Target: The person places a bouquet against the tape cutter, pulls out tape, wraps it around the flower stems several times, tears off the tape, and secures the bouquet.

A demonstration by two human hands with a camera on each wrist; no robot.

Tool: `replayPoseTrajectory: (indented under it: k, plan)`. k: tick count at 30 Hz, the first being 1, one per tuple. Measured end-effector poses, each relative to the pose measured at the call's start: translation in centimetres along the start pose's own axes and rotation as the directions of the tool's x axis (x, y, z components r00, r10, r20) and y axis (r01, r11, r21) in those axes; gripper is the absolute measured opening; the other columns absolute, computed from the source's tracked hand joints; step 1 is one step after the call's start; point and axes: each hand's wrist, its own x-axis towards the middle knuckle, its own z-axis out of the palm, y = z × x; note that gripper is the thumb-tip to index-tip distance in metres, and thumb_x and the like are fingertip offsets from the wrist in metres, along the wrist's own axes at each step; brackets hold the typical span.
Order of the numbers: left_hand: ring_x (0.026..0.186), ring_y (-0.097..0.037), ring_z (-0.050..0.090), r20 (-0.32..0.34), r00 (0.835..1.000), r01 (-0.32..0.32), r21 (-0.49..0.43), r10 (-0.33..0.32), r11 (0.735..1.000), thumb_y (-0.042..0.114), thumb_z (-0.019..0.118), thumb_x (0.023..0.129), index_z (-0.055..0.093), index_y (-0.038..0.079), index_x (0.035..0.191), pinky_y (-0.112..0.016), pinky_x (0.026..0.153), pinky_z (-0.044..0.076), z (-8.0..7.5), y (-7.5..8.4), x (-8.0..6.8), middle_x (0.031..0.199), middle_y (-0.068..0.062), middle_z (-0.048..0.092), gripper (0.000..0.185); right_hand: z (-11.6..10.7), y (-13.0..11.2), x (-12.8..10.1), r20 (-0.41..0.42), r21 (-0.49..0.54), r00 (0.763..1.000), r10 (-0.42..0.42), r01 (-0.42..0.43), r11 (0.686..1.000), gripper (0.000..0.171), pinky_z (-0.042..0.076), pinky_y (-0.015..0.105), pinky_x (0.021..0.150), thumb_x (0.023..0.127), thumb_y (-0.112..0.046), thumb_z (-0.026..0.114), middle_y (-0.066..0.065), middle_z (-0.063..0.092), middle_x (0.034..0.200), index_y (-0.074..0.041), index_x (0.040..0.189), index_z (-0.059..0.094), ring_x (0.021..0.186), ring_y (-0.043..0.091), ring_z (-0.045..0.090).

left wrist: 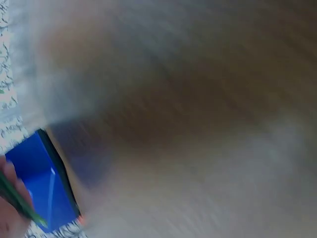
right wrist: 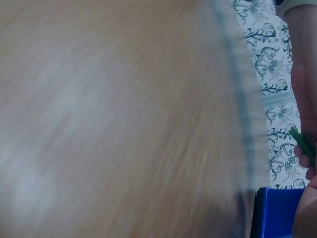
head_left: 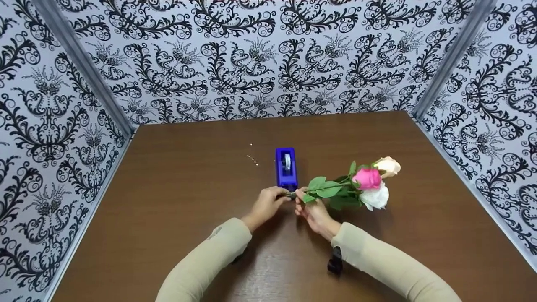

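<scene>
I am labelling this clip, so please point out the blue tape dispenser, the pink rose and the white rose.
blue tape dispenser (head_left: 286, 167), head view, on its top by the tape roll.
pink rose (head_left: 367, 178), head view, middle of the bloom.
white rose (head_left: 376, 198), head view, on its petals.

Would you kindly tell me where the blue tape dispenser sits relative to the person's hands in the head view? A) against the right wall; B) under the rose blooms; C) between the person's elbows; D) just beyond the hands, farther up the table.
D: the blue tape dispenser stands just beyond the left hand and right hand, which both hold the green stems.
</scene>
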Motion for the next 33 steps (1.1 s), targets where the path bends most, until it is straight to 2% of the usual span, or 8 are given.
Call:
replayPoseTrajectory:
  k: [6,10,13,16,20,25,29,33]
  plan:
    - [0.088,-0.021,0.061,0.212,0.976,0.075,-0.122,-0.047,0.990,0.017,0.053,0.093,0.065,-0.002,0.104,-0.029,0.080,0.048,-0.8,-1.4,0.5,0.098,-0.013,0.067,0.025,-1.0,-0.4,0.2,0.089,-0.106,0.995,-0.037,0.046,0.993,0.014,0.037,0.024,0.052,0.087,-0.013,0.060,-0.001,0.049,0.063,-0.011,0.091,0.047,0.049,0.008,0.043]
    - [0.074,-0.024,0.058,0.249,0.967,0.108,-0.220,-0.052,0.969,0.009,0.051,0.092,0.064,-0.007,0.101,-0.025,0.067,0.046,-0.8,-1.4,0.5,0.084,-0.021,0.064,0.022,-0.8,-0.3,0.1,0.081,-0.014,0.996,-0.046,0.048,0.999,0.013,0.036,0.022,0.051,0.087,-0.011,0.060,-0.002,0.048,0.063,-0.012,0.091,0.048,0.049,0.008,0.042]
    - [0.069,-0.023,0.056,0.213,0.973,0.146,-0.287,-0.085,0.947,0.006,0.052,0.091,0.064,-0.008,0.098,-0.022,0.063,0.045,-0.5,-1.3,0.4,0.080,-0.024,0.063,0.020,-0.1,0.3,-0.3,0.055,0.121,0.998,-0.018,0.011,0.993,0.004,0.035,0.020,0.050,0.093,-0.019,0.054,-0.004,0.052,0.066,-0.016,0.092,0.051,0.051,0.006,0.042]
    - [0.075,-0.019,0.058,0.158,0.982,0.142,-0.292,-0.099,0.946,0.005,0.054,0.090,0.065,-0.008,0.097,-0.022,0.067,0.046,0.1,-1.2,0.3,0.085,-0.021,0.065,0.018,0.8,1.3,-1.1,0.045,0.177,0.997,0.057,-0.064,0.982,0.017,0.034,0.020,0.052,0.098,-0.032,0.038,-0.006,0.055,0.072,-0.017,0.099,0.046,0.054,0.005,0.042]
    - [0.085,-0.022,0.062,0.067,0.997,0.050,-0.191,-0.037,0.980,0.005,0.057,0.088,0.067,-0.006,0.096,-0.027,0.077,0.049,0.3,-1.2,0.1,0.093,-0.017,0.067,0.018,1.8,2.1,-1.8,-0.029,0.106,0.996,0.081,-0.078,0.991,0.025,0.035,0.021,0.051,0.100,-0.036,0.029,-0.006,0.054,0.074,-0.013,0.110,0.035,0.053,0.006,0.042]
    - [0.084,-0.027,0.062,-0.021,0.999,-0.045,-0.015,0.045,0.999,0.011,0.060,0.084,0.069,-0.002,0.096,-0.035,0.078,0.046,0.0,-1.1,0.0,0.090,-0.013,0.068,0.019,2.5,1.3,-1.1,-0.192,0.074,0.981,-0.009,0.024,0.997,0.032,0.035,0.019,0.046,0.097,-0.034,0.042,-0.005,0.052,0.070,-0.006,0.114,0.042,0.048,0.005,0.041]
    - [0.079,-0.025,0.060,-0.066,0.995,-0.076,0.073,0.080,0.994,0.015,0.061,0.083,0.070,0.003,0.095,-0.036,0.074,0.042,0.0,-1.0,0.1,0.086,-0.010,0.068,0.019,2.8,0.6,-0.4,-0.252,0.035,0.967,-0.028,0.038,0.999,0.025,0.035,0.019,0.044,0.097,-0.028,0.044,-0.004,0.052,0.066,-0.004,0.102,0.049,0.044,0.004,0.041]
    - [0.077,-0.024,0.060,-0.099,0.988,-0.107,0.096,0.117,0.990,0.016,0.062,0.084,0.070,0.003,0.094,-0.035,0.072,0.041,0.0,-0.8,0.2,0.084,-0.009,0.068,0.019,2.8,0.2,-0.1,-0.270,-0.039,0.961,-0.055,0.046,0.998,0.022,0.036,0.018,0.044,0.097,-0.023,0.044,-0.003,0.051,0.064,-0.004,0.087,0.049,0.044,0.004,0.041]
